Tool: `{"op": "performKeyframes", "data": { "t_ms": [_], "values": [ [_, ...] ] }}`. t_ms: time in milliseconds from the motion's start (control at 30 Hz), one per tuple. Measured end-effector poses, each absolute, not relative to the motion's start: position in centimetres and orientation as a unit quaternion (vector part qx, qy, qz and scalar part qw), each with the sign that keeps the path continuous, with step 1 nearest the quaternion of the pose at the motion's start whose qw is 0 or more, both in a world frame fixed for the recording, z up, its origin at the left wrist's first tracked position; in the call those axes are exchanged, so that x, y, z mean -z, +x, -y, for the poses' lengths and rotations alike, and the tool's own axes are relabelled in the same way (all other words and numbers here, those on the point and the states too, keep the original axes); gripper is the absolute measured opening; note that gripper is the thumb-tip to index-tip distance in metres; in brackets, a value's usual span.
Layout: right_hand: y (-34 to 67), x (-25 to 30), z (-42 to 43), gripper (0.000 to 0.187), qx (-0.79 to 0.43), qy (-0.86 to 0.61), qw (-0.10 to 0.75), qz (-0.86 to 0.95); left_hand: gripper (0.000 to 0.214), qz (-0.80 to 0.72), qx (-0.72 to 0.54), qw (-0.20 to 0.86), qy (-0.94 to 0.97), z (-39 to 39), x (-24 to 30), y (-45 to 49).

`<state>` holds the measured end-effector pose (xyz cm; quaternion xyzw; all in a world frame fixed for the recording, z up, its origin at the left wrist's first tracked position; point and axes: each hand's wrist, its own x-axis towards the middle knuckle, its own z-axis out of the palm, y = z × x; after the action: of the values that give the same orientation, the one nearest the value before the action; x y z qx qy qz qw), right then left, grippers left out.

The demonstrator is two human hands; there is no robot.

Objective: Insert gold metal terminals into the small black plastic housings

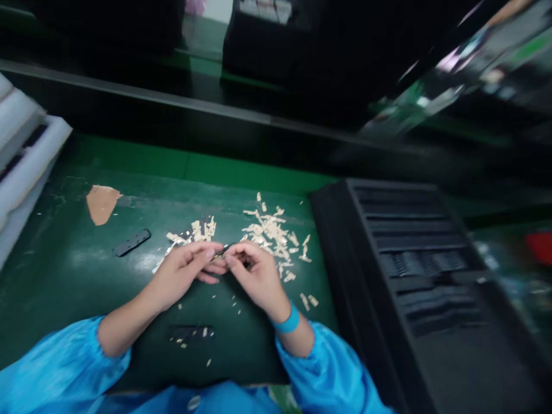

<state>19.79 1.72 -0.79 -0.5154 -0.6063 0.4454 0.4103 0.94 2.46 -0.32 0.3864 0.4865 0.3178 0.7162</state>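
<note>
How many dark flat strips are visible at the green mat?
3. The first strip lies left of the left hand; the second strip lies nearer the person; the third strip is pinched between left and right hand. Scrap piles may hide more.

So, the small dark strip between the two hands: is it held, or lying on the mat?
Held: the left hand and right hand pinch the dark strip between their fingertips, over the green mat.

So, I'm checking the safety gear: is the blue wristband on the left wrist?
No, the blue wristband is at the right hand; the wrist of the left hand is bare.
</note>
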Motion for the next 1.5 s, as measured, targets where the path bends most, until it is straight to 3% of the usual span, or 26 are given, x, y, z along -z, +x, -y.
{"op": "performKeyframes", "data": {
  "t_ms": [233,867,1000,1133,1300,1500],
  "values": [
    [19.4,1.1,-1.1,0.014,-0.318,-0.535,0.386,0.681,0.028,-0.495,-0.292,0.715,0.397,-2.0,2.0,1.4],
    [19.2,1.1,-1.0,0.014,-0.28,-0.525,0.404,0.695,0.028,-0.53,-0.317,0.729,0.297,-2.0,1.1,1.4],
    [19.5,1.2,-0.7,0.009,-0.151,-0.516,0.39,0.748,0.031,-0.54,-0.332,0.71,0.306,-1.9,0.9,1.5],
    [19.7,1.2,-0.4,0.015,-0.052,-0.471,0.32,0.82,0.032,-0.519,-0.345,0.701,0.347,-1.6,1.1,1.5],
    [19.6,0.9,-0.4,0.021,-0.037,-0.472,0.293,0.831,0.025,-0.512,-0.357,0.638,0.451,-1.1,1.2,1.3],
    [19.5,0.9,-0.5,0.019,0.012,-0.462,0.326,0.825,0.019,-0.548,-0.325,0.455,0.622,-0.2,0.6,1.4]
  ]
}}
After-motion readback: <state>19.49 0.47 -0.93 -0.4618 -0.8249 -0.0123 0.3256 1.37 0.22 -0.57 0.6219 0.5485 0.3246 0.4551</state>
